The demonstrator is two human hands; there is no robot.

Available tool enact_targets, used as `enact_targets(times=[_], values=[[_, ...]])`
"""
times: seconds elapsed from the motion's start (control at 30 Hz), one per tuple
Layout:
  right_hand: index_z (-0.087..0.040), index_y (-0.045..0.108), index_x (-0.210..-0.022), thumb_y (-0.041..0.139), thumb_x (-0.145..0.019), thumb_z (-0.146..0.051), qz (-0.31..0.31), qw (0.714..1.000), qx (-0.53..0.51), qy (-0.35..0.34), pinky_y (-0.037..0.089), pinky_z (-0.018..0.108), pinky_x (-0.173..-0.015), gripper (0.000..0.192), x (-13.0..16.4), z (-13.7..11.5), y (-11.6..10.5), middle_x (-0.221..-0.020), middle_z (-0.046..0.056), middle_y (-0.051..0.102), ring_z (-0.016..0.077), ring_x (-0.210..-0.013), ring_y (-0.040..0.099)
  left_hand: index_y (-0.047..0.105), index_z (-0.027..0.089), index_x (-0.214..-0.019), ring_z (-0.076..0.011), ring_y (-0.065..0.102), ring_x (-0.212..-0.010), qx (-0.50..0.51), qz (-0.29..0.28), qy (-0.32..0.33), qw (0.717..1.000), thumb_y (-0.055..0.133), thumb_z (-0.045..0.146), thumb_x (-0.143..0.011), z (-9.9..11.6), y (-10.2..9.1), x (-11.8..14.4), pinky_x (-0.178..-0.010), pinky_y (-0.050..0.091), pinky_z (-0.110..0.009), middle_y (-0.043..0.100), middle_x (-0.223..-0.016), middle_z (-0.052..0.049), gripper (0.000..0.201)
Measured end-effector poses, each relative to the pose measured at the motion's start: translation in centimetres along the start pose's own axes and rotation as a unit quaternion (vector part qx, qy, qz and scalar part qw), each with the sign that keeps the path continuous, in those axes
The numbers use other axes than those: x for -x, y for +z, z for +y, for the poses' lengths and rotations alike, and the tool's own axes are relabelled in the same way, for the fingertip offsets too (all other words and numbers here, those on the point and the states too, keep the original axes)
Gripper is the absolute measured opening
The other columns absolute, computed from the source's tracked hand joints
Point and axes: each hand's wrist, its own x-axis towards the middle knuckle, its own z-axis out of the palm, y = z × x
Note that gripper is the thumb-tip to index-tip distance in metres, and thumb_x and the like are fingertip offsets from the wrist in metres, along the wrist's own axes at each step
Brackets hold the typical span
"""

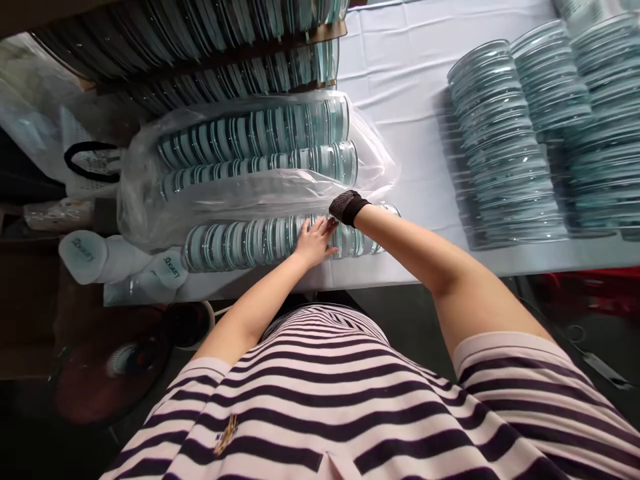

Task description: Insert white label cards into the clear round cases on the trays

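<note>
A row of clear round plastic containers with teal and white edges [235,245] lies on its side along the table's near edge. My left hand [315,241], bare, rests on top of this row with its fingers stretched out and spread. My right hand [344,205], in a dark mesh glove, is bent down over the same row, just beyond my left fingertips. Its fingers are mostly hidden beneath it, so I cannot make out any grip. Behind both hands a clear plastic bag [225,193] encloses two more rows of the containers [260,130].
Tall stacks of similar containers [500,140] stand on the white-covered table [395,67] at right. More rows [200,33] fill a cardboard box at the back left. White printed discs [83,257] lie at the left corner. A fan [115,367] is below the table.
</note>
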Motion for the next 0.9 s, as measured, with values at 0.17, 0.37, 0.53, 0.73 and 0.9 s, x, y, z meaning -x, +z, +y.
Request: enact_targets(times=[0.17,0.37,0.53,0.73,0.9], values=[[-0.017,0.069,-0.116,0.05,-0.093,-0.028,0.107,0.991,-0.081,0.016,0.049,0.038,-0.081,0.032,5.0,-0.8,5.3,-0.106,0.017,0.073,0.0307,-0.101,0.068,0.027,0.029,-0.159,-0.03,0.023,-0.152,0.004,-0.003,-0.014,1.0,0.054,0.049,-0.092,0.2,-0.1,-0.1,-0.125,0.006,-0.056,0.032,-0.163,-0.004,0.075],[-0.018,0.066,-0.124,0.042,-0.097,-0.03,0.072,0.981,-0.168,0.057,0.047,0.033,-0.08,0.038,8.7,-6.6,15.7,-0.116,0.018,0.071,0.0276,-0.103,0.068,0.03,0.029,-0.157,-0.0295,0.023,-0.152,0.004,0.002,-0.012,1.0,0.054,0.049,-0.093,0.3,-0.2,0.3,-0.125,0.004,-0.056,0.032,-0.163,-0.003,0.072],[-0.02,0.069,-0.122,0.04,-0.099,-0.037,0.114,0.964,-0.224,0.091,0.049,0.032,-0.084,0.04,9.3,-5.0,15.3,-0.118,0.015,0.071,0.027,-0.106,0.067,0.032,0.028,-0.156,-0.0307,0.022,-0.152,0.007,-0.015,-0.018,1.0,0.054,0.046,-0.093,1.0,-1.2,-0.1,-0.124,0.008,-0.059,0.032,-0.163,-0.005,0.069],[-0.014,0.071,-0.118,0.052,-0.093,-0.032,0.074,0.958,-0.186,0.208,0.051,0.037,-0.088,0.036,5.9,4.9,5.9,-0.116,0.019,0.071,0.0295,-0.107,0.067,0.028,0.024,-0.158,-0.0298,0.018,-0.154,-0.004,-0.004,0.045,0.999,0.053,0.047,-0.093,4.0,-0.8,-2.8,-0.124,0.01,-0.057,0.026,-0.165,-0.005,0.074],[-0.01,0.07,-0.119,0.069,-0.082,-0.023,-0.084,0.99,-0.067,0.087,0.05,0.044,-0.091,0.039,1.2,5.6,1.3,-0.119,0.021,0.069,0.032,-0.111,0.065,0.029,0.021,-0.158,-0.0294,0.023,-0.152,-0.02,-0.015,0.053,0.998,0.047,0.049,-0.095,4.4,0.4,-3.5,-0.124,0.011,-0.056,0.027,-0.165,-0.006,0.071]])
